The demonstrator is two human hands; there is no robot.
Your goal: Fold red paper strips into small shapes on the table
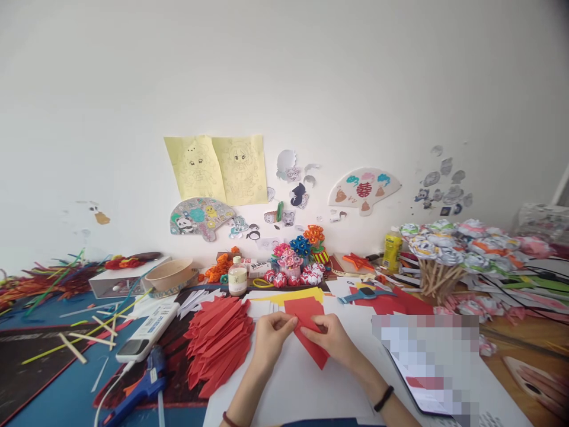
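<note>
A piece of red paper is pinched between my two hands, slanting down to the right over the white sheets. My left hand is closed at its upper left edge, thumb and fingertips together. My right hand grips its right side between thumb and fingers. More red paper shows just beyond my fingertips; whether it is the same piece I cannot tell. To the left of my left hand lies a heap of folded red paper strips. A large white sheet spreads beneath my forearms.
A blue glue gun and a white power strip lie at left, near wooden sticks. A tablet-like device, partly blurred, is at right. Behind stand a small bottle, colourful craft flowers and paper flowers on sticks.
</note>
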